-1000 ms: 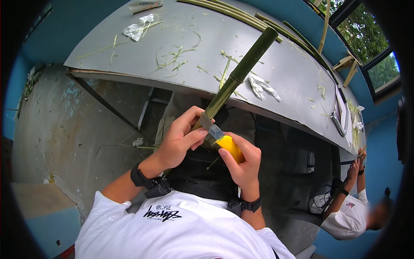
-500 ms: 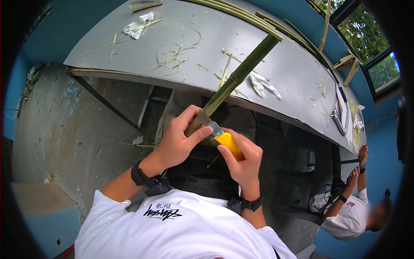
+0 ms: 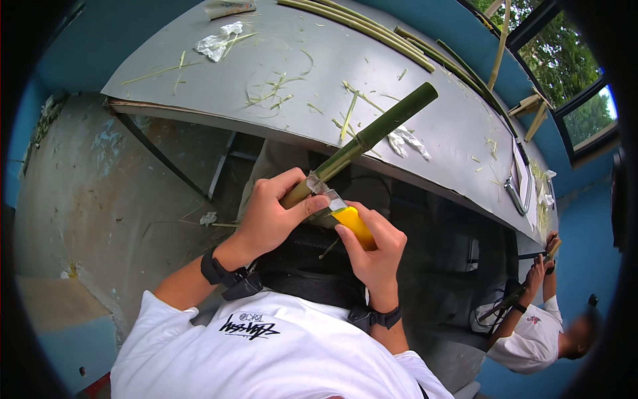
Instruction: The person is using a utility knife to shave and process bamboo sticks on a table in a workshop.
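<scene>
Grey tabletop (image 3: 199, 80), strewn with green shavings and crumpled plastic (image 3: 216, 43); long bamboo strips (image 3: 359, 26) laid along its far edge, blue walls behind. Bamboo stalk (image 3: 372, 136): green, slanted, upper end over the tabletop, lower end in the left hand (image 3: 272, 216), grip closed around it, thumb laid toward the blade. Yellow-handled knife (image 3: 352, 223): in the right hand (image 3: 375, 249), grip closed on the handle, blade set against the stalk just beside the left thumb. Change from earlier frames: stalk's far end lies slightly lower; hands hold the same places. Second person (image 3: 538, 326) seated at lower right, arms raised.
</scene>
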Available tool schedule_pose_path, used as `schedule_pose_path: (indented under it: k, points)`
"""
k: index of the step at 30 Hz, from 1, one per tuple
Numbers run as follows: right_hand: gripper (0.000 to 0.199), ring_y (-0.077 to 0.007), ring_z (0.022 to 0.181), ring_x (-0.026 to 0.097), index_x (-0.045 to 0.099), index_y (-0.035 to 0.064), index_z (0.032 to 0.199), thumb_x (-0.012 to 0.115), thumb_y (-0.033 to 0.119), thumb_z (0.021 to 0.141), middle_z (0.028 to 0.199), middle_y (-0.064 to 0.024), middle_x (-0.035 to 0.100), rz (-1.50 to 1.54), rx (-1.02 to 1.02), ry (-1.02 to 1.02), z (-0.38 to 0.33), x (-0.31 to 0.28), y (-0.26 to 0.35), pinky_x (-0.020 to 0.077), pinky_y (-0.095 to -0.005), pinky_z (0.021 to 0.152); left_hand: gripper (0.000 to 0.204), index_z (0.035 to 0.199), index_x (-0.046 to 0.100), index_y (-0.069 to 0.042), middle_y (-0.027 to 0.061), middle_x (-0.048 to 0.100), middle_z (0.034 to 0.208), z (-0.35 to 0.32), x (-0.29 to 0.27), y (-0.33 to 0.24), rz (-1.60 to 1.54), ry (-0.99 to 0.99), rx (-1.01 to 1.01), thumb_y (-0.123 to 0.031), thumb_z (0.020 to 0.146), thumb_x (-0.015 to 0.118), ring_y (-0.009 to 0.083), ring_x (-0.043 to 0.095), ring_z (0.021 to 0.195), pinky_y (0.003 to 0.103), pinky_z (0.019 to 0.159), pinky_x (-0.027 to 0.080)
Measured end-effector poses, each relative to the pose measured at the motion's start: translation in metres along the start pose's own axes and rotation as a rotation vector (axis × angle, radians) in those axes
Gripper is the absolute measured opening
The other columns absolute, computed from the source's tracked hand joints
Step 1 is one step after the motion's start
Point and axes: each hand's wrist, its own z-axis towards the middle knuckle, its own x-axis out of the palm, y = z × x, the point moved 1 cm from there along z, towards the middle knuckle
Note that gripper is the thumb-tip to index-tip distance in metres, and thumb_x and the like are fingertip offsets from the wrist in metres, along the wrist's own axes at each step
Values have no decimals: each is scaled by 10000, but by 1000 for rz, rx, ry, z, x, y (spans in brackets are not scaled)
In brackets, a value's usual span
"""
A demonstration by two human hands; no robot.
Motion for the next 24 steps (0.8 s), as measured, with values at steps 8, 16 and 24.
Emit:
schedule_pose_path:
  k: [8,16,24]
  points:
    - [353,-253,569,612,756,50,1120,855,108,787,731,-106,643,-12,6,-50,-1,6,3,474,-306,551,489,728,592,3,35,450,549,1,0,11,94,-55,-9,-388,892,835,99,357,538,310,491,326]
    - [357,-252,616,663,753,34,1142,840,86,800,784,-128,693,-47,39,-144,-5,8,5,505,-293,590,612,652,581,7,35,451,521,2,8,19,113,4,-101,-508,927,766,113,363,523,329,494,336]
    - [357,-232,753,731,736,-11,1173,813,58,831,916,-168,750,-9,152,-195,-5,1,-3,550,-288,703,421,785,613,-2,-14,498,618,1,6,16,-340,178,-329,-359,993,697,71,428,570,284,510,331]
